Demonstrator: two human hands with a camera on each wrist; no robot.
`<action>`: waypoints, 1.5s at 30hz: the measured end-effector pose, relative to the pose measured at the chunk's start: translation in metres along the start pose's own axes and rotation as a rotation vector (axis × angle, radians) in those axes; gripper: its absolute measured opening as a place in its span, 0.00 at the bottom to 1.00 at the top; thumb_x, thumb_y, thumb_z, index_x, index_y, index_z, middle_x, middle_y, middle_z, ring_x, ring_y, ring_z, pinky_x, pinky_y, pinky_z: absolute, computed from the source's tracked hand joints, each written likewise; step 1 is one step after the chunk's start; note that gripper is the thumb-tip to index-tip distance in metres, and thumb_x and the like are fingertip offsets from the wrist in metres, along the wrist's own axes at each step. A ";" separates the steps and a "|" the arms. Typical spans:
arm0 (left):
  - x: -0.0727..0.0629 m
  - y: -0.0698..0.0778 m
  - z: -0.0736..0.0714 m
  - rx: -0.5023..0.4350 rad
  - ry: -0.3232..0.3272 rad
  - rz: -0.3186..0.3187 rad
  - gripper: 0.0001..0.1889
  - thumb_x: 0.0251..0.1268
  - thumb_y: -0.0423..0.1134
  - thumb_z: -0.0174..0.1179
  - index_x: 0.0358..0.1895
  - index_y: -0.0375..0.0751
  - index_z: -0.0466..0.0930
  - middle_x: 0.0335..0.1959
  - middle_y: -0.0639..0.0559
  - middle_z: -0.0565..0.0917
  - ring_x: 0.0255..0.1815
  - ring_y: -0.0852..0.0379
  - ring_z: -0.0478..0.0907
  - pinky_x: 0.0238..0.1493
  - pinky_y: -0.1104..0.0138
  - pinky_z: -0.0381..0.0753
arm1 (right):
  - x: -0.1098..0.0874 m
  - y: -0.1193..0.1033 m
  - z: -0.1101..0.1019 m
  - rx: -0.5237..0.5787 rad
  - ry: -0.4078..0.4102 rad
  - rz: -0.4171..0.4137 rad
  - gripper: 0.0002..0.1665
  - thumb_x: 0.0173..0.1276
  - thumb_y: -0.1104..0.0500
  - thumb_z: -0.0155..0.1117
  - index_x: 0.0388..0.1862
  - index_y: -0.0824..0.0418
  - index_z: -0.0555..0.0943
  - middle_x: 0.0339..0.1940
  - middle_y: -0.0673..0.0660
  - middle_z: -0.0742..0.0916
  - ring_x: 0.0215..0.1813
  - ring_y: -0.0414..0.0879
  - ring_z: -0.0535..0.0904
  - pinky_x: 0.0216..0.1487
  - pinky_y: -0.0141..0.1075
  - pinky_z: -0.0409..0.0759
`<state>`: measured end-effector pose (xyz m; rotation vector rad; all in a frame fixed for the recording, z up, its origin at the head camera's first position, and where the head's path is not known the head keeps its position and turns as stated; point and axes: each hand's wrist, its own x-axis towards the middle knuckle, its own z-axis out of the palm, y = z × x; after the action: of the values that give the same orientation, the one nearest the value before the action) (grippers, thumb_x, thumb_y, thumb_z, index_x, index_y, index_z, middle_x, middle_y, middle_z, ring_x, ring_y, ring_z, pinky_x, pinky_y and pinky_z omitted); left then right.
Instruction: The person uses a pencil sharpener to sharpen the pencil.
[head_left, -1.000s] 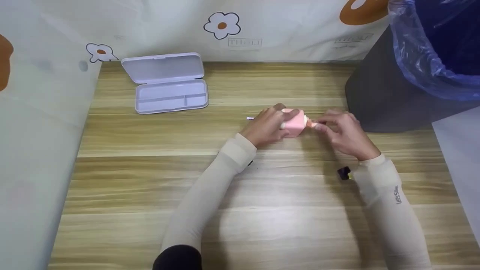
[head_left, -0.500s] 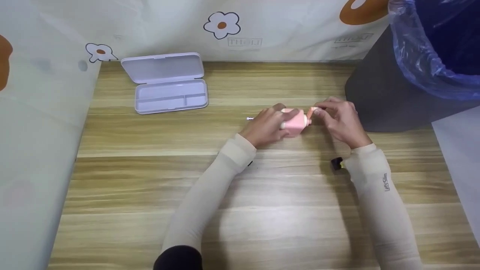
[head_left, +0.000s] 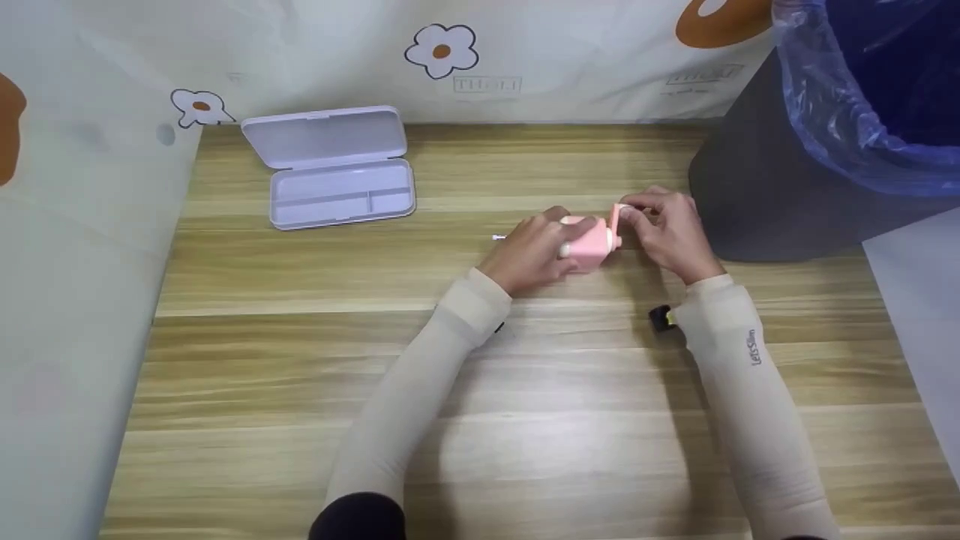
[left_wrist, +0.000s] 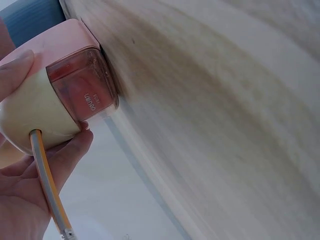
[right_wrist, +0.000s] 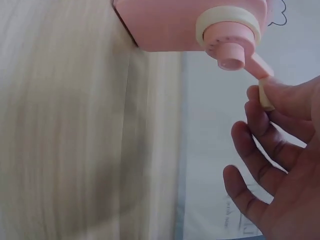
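A pink pencil sharpener (head_left: 589, 246) with a hand crank lies on the wooden table. My left hand (head_left: 529, 251) grips its body from the left. In the left wrist view, a pencil (left_wrist: 49, 187) with grey and yellow sides is seated in the hole of the sharpener's cream front, and a clear shavings drawer (left_wrist: 85, 87) shows beside it. My right hand (head_left: 667, 229) pinches the cream knob (right_wrist: 264, 95) of the crank between thumb and index finger; the other fingers are spread loosely. The crank arm (head_left: 614, 221) points toward the back wall.
An opened lilac pencil case (head_left: 341, 202) with divided compartments lies at the back left. A dark grey bin (head_left: 757, 172) with a blue bag lining stands at the right, close beyond my right hand. A flower-printed sheet (head_left: 570, 67) covers the wall behind.
The crank arm has swung from pointing right to pointing toward the back wall. My right hand has moved with it, back and slightly left. The left hand and sharpener stay put.
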<state>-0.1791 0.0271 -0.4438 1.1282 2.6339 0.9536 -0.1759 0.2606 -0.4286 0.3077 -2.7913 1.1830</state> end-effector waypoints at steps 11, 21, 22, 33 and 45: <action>0.001 0.001 -0.001 -0.001 0.023 0.009 0.32 0.61 0.38 0.69 0.70 0.44 0.73 0.56 0.42 0.79 0.45 0.50 0.78 0.50 0.63 0.77 | 0.007 0.009 0.009 0.072 -0.017 0.058 0.13 0.71 0.64 0.63 0.49 0.70 0.86 0.40 0.64 0.86 0.38 0.45 0.75 0.40 0.28 0.69; 0.002 0.001 -0.004 0.012 0.015 -0.004 0.31 0.62 0.39 0.68 0.70 0.43 0.73 0.56 0.41 0.78 0.45 0.50 0.78 0.50 0.63 0.77 | 0.013 0.018 0.021 0.101 -0.121 0.124 0.11 0.72 0.67 0.61 0.47 0.71 0.87 0.37 0.63 0.85 0.38 0.44 0.76 0.41 0.29 0.72; 0.002 0.001 -0.004 0.014 0.015 -0.006 0.31 0.62 0.39 0.68 0.70 0.43 0.72 0.56 0.41 0.78 0.45 0.50 0.78 0.50 0.63 0.77 | 0.013 0.020 0.023 0.098 -0.135 0.134 0.11 0.72 0.67 0.61 0.47 0.71 0.87 0.37 0.63 0.85 0.38 0.44 0.76 0.42 0.29 0.72; -0.001 -0.001 -0.004 0.006 0.047 0.008 0.31 0.61 0.38 0.69 0.69 0.45 0.74 0.57 0.42 0.79 0.47 0.50 0.79 0.51 0.61 0.77 | 0.010 0.020 0.024 -0.089 -0.271 0.079 0.14 0.66 0.72 0.59 0.43 0.65 0.89 0.36 0.62 0.88 0.38 0.48 0.78 0.42 0.38 0.73; 0.002 0.001 0.000 0.035 0.033 -0.005 0.32 0.60 0.42 0.70 0.70 0.48 0.74 0.55 0.40 0.81 0.44 0.51 0.80 0.47 0.63 0.79 | -0.015 0.013 0.025 -0.235 -0.246 -0.066 0.07 0.62 0.66 0.69 0.24 0.65 0.85 0.26 0.58 0.85 0.33 0.55 0.81 0.37 0.51 0.75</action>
<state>-0.1800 0.0289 -0.4433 1.1225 2.6881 0.9370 -0.1648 0.2541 -0.4577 0.5528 -3.0622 0.8426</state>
